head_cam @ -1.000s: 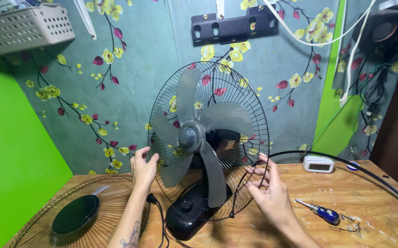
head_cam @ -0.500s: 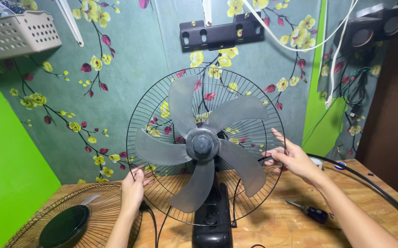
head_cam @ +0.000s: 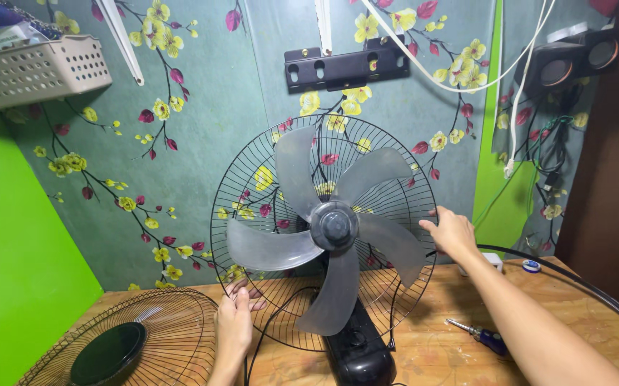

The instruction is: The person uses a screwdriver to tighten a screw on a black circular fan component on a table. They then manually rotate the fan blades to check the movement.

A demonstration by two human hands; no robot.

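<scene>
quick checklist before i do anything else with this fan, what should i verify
1. Left hand on the lower rim of the rear guard: ok.
2. Right hand gripping the guard's right rim: ok.
3. Blades exposed, front guard lying flat on the table: ok.
4. Blades at rest, no blur: ok.
5. Power cut off: cannot tell, the cord runs out of view.
6. Screwdriver on the table by the right forearm, within reach: ok.
</scene>
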